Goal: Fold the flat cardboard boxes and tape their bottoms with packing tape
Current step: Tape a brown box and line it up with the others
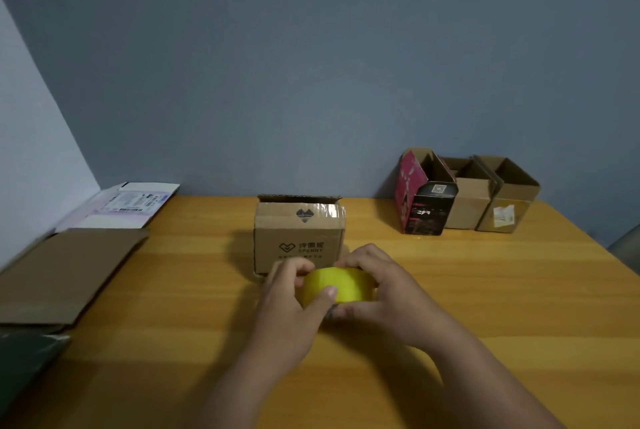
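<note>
A yellow roll of packing tape (pixel 341 285) is held just above the wooden table (pixel 173 342), in front of me at the middle. My left hand (pixel 294 300) grips its left side, thumb lying across the roll's face. My right hand (pixel 384 293) curls round its right side. Right behind the roll stands a folded brown cardboard box (pixel 299 233) with a black printed logo and shiny clear tape along its top seam. A flat brown cardboard box (pixel 65 272) lies at the left edge of the table.
A flat white box with a shipping label (pixel 128 205) lies at the back left. Three upright open boxes stand at the back right: a pink-and-black one (pixel 420 196) and two brown ones (pixel 467 196) (pixel 507 196). A dark flat sheet (pixel 24 363) lies at the left front.
</note>
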